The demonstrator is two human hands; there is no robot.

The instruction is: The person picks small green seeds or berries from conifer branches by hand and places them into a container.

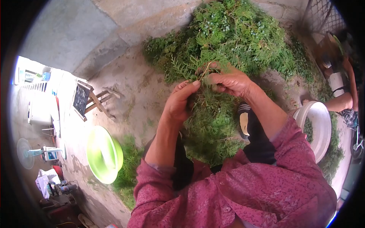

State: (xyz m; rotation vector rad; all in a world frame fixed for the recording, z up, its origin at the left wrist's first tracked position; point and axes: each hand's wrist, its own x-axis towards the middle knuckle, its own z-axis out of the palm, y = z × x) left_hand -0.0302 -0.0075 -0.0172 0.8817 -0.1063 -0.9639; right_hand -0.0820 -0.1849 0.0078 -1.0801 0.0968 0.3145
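Note:
Both hands meet around a green cypress sprig (181, 69) with flat, scaly leaves and a pale brown stem. My left hand (181, 99) pinches its lower part between thumb and fingers. With curled fingers, my right hand (231, 80) grips the stem from the other side. Just beyond the hands rises a large heap of cypress branches (243, 41) with small pale berries. More loose cut greenery (211, 125) lies on the ground below them, between my legs. The exact spot where the fingertips close is partly hidden by leaves.
A lime-green basin (117, 155) stands at the left, beside more greenery (127, 171). Past it is a small folding stool (97, 99). A white bucket (324, 133) is on the right, near another person's limb (342, 102). A concrete wall (76, 34) borders the far side.

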